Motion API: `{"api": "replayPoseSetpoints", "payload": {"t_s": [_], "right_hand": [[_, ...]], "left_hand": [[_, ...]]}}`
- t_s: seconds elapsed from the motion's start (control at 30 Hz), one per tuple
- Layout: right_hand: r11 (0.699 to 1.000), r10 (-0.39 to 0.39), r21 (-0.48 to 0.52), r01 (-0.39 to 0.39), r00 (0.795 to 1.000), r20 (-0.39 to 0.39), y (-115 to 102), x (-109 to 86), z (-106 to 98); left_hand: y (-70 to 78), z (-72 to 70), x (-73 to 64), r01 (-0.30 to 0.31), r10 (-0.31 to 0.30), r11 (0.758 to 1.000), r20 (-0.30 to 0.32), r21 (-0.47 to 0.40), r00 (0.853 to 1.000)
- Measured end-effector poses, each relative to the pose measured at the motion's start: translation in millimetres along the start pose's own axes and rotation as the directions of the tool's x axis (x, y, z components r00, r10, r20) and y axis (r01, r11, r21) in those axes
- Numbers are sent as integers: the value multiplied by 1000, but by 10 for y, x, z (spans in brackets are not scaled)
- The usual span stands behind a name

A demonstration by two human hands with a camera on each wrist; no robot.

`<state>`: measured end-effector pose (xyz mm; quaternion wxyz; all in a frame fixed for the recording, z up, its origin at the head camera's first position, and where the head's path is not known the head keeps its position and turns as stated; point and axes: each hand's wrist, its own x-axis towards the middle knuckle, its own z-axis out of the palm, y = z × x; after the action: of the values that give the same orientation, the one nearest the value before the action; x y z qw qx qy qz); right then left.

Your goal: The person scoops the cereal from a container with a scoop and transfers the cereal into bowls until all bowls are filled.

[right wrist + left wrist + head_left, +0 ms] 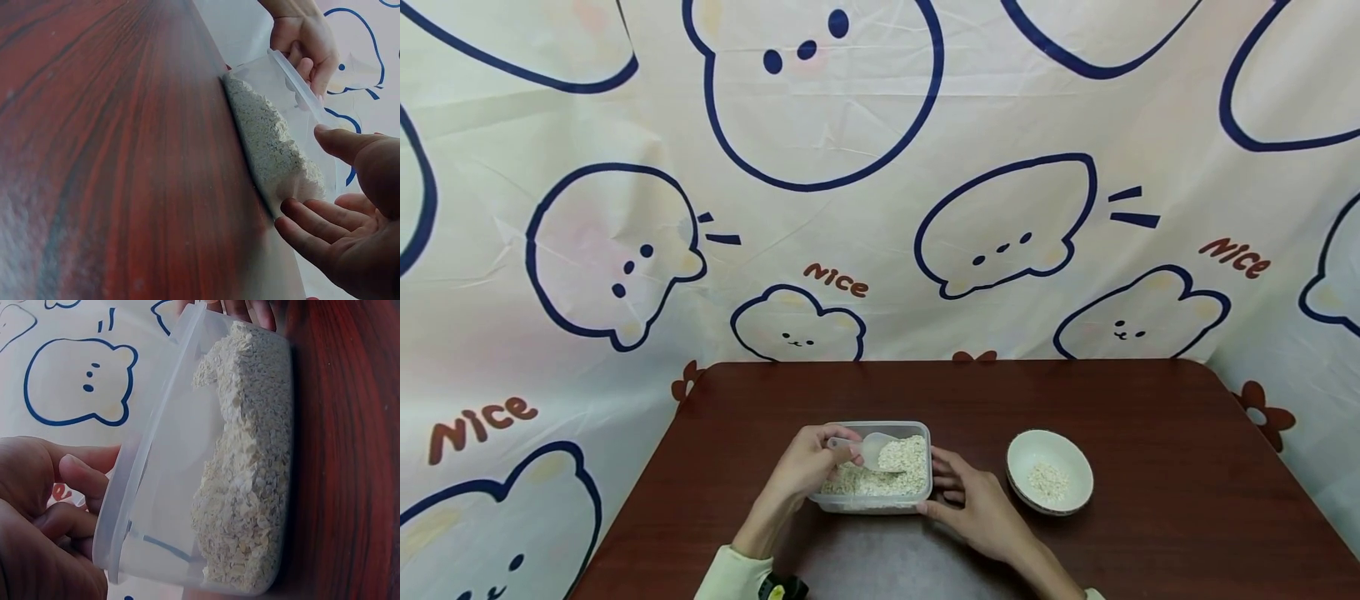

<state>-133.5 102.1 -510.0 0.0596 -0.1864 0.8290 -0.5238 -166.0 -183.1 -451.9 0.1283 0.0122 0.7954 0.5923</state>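
Pale-sleeved, the left hand (809, 461) is pinching a flake-laden scoop (871, 452) over a plastic tub (872, 504) lying between both hands; the right hand (976, 507) is resting extended fingers against its right wall. Just rightward, a white bowl (1028, 454) is standing; brown tabletop (1172, 492) is leaving open room past it and back to the far edge.

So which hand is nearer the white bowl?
Right: the right hand is at the container, just left of the white bowl; the left hand, holding the scoop, is farther left.
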Motion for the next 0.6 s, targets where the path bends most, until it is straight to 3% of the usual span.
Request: {"api": "replayPoseSetpoints", "payload": {"t_s": [0.6], "right_hand": [[1000,-15,-2,15,1000,3,-15,-9,-23]], "left_hand": [[4,-158,-80,4,-5,1000,-39,-23,999]]}}
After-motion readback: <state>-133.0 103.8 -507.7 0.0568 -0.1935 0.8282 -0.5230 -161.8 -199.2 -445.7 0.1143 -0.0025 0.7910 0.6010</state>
